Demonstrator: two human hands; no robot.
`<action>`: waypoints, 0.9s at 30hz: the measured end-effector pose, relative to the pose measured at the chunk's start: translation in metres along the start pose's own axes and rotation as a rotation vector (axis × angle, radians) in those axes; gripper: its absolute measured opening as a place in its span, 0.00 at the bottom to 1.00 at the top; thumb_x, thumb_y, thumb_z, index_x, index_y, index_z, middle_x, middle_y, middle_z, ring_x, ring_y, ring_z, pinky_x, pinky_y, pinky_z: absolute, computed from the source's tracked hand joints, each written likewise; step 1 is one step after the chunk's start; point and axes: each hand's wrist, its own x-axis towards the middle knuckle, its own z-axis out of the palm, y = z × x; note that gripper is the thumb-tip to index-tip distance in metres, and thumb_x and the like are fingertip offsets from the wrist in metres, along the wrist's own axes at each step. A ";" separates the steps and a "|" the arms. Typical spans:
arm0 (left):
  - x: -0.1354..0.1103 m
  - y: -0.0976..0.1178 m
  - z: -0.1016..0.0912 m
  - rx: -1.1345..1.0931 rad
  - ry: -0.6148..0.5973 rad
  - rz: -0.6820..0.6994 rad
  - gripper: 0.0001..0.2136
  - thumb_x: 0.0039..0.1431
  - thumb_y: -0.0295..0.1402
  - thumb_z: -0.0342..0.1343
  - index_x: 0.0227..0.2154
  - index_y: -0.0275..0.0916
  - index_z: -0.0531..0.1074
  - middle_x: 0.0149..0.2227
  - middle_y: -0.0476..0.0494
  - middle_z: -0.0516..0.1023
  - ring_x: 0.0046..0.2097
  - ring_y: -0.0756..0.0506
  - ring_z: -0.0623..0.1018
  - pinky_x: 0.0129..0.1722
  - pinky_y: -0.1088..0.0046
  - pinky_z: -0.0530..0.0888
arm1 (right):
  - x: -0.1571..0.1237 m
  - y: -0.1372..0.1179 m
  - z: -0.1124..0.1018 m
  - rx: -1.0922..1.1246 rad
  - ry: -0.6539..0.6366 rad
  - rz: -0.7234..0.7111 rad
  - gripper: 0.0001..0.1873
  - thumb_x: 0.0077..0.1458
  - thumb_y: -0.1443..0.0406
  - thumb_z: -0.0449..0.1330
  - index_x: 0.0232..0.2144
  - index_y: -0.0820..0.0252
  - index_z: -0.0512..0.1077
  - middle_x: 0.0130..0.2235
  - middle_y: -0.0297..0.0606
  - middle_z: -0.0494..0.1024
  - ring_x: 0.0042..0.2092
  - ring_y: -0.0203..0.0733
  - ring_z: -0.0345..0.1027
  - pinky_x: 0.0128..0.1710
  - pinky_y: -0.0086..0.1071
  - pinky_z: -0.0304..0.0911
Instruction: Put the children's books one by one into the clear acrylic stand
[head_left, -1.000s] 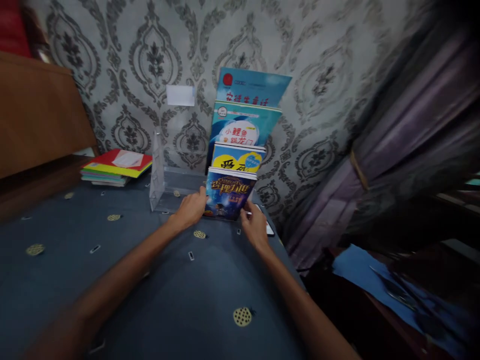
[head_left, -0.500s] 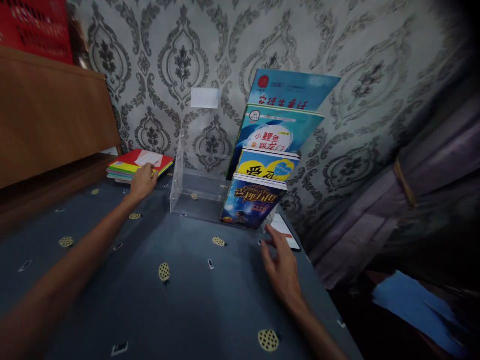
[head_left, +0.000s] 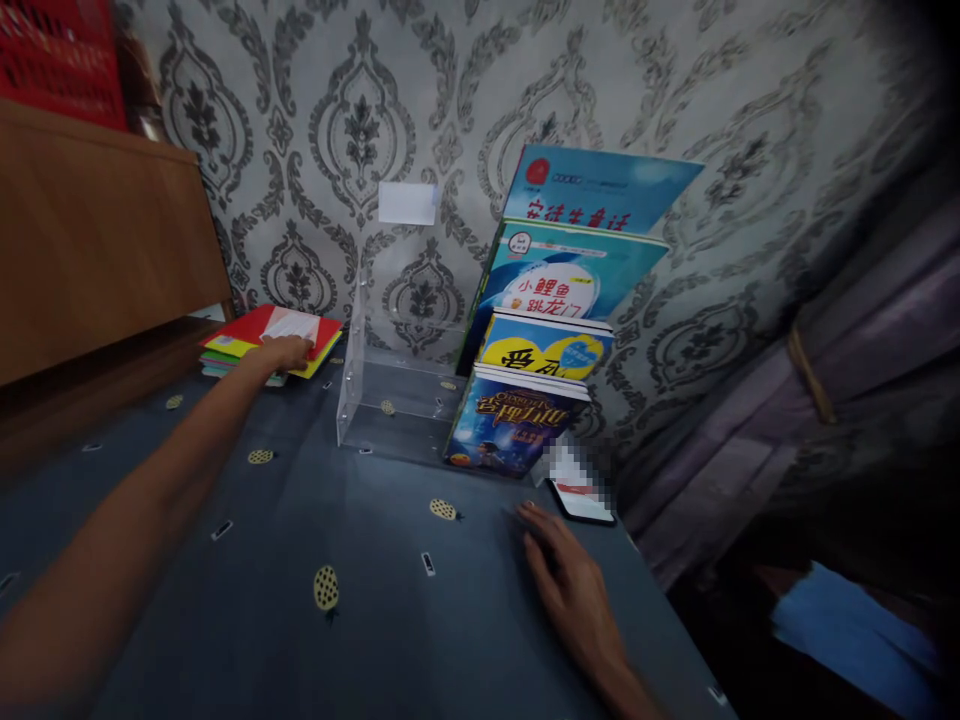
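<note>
At the far left of the table, my left hand grips the near right edge of a stack of thin coloured books. Red and yellow show at the top of that stack, green lower down, and a white paper lies over it. The thumb is mostly hidden. My right hand rests on the tablecloth with nothing in it, fingers loosely bent and apart. Just beyond it stands a clear acrylic rack. The rack's right side holds a dark blue book, a yellow one and two taller blue ones, stepped upward.
A phone, partly blurred out, lies by the rack's right side. A wooden cabinet with a red basket on it stands at left. Patterned wallpaper rises behind. A tied curtain hangs past the table's right edge.
My left hand has shifted slightly and lies lower over the stack's near edge. My right hand has drawn back from the rack and come down on the cloth. The view has moved a little.
</note>
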 end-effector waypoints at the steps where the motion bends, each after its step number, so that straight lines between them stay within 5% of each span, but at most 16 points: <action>1: 0.002 -0.002 -0.002 0.034 -0.020 0.003 0.23 0.53 0.41 0.61 0.52 0.41 0.74 0.54 0.28 0.77 0.55 0.27 0.75 0.54 0.42 0.68 | 0.000 -0.001 -0.001 0.001 -0.009 0.008 0.18 0.64 0.56 0.52 0.49 0.51 0.77 0.50 0.46 0.82 0.52 0.55 0.77 0.49 0.51 0.76; 9: 0.000 -0.008 0.003 0.226 -0.013 0.057 0.19 0.65 0.34 0.48 0.56 0.34 0.70 0.53 0.23 0.77 0.54 0.31 0.77 0.50 0.55 0.72 | 0.002 -0.007 -0.004 -0.010 -0.098 0.079 0.20 0.65 0.56 0.51 0.49 0.57 0.78 0.51 0.47 0.81 0.54 0.53 0.76 0.54 0.49 0.73; 15: -0.013 -0.020 0.001 0.242 0.067 0.090 0.19 0.63 0.28 0.48 0.56 0.35 0.71 0.54 0.27 0.77 0.55 0.33 0.77 0.51 0.60 0.72 | 0.004 -0.007 -0.007 -0.014 -0.132 0.073 0.20 0.65 0.57 0.52 0.49 0.56 0.78 0.51 0.46 0.82 0.54 0.53 0.76 0.53 0.48 0.74; 22: -0.063 -0.038 -0.009 0.231 0.172 0.101 0.22 0.63 0.25 0.43 0.59 0.36 0.69 0.59 0.32 0.75 0.58 0.36 0.75 0.52 0.62 0.71 | 0.006 -0.009 -0.008 -0.020 -0.158 0.053 0.19 0.64 0.58 0.52 0.46 0.58 0.80 0.51 0.48 0.81 0.53 0.54 0.77 0.52 0.47 0.75; 27: -0.120 -0.048 0.010 0.235 0.219 0.091 0.24 0.61 0.26 0.43 0.59 0.37 0.68 0.59 0.34 0.74 0.58 0.36 0.75 0.54 0.61 0.72 | 0.006 -0.008 -0.005 -0.007 -0.167 0.040 0.20 0.64 0.58 0.51 0.44 0.59 0.80 0.49 0.49 0.82 0.51 0.53 0.78 0.50 0.46 0.76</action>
